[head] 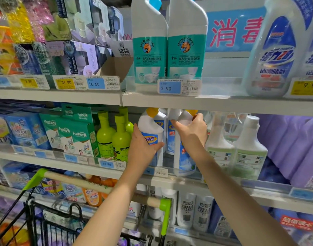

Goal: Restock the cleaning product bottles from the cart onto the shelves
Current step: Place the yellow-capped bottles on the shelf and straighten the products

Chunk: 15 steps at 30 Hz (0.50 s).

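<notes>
Two white toilet-cleaner bottles with yellow caps and blue labels stand at the front of the middle shelf (pixel 170 178). My left hand (pixel 143 148) grips the left bottle (pixel 149 126) round its body. My right hand (pixel 193 130) grips the right bottle (pixel 183 157) at its neck, just under the cap. More white bottles of the same kind stand behind them. The shopping cart (pixel 51 226) with its green and wooden handle is at the lower left, with packets showing dimly through its wire sides.
Green bottles (pixel 116 139) stand left of my left hand, white spray bottles (pixel 240 148) right of my right hand. Tall teal-labelled bottles (pixel 168 55) sit on the shelf above. Boxed goods fill the left shelves, purple packs (pixel 297 142) the right.
</notes>
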### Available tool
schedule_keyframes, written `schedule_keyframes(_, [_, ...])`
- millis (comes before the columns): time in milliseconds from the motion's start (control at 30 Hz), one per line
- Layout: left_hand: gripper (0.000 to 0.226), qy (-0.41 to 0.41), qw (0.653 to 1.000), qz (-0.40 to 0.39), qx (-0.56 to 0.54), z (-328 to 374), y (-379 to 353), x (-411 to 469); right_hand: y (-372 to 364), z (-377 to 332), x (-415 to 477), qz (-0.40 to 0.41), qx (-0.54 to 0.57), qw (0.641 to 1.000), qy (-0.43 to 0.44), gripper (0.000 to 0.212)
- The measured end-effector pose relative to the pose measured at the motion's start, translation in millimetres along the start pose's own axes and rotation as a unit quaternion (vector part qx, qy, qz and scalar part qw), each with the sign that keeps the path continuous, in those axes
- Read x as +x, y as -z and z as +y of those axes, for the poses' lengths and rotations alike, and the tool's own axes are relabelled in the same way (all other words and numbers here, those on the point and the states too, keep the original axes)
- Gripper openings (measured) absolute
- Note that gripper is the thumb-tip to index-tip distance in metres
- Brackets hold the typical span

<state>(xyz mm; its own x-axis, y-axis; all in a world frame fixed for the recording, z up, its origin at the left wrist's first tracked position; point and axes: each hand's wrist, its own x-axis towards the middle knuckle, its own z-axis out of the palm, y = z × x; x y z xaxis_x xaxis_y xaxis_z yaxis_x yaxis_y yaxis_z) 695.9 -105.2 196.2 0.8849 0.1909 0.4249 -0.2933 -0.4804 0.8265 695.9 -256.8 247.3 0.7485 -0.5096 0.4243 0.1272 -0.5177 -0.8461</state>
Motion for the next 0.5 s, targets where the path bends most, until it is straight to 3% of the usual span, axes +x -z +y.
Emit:
schedule_keyframes(100, [0.094, -0.002, 1.0, -0.01, -0.012, -0.2, 3.1, -1.9, 4.2, 8.8, -2.7, -0.061, -0.045, 0.997, 0.017, 0.059])
schedule_keyframes(300, [0.065, 0.013, 0.997, -0.065, -0.043, -2.1, 15.0, -2.3, 43.6, 13.2, 10.8, -0.312, -0.057, 0.948, 0.007, 0.067])
schedule_keyframes(500, [0.049, 0.036, 0.987, -0.151, -0.031, -7.8, 31.0, 8.8, 43.0, 14.3, 6.0, -0.294, -0.017, 0.955, 0.035, 0.063])
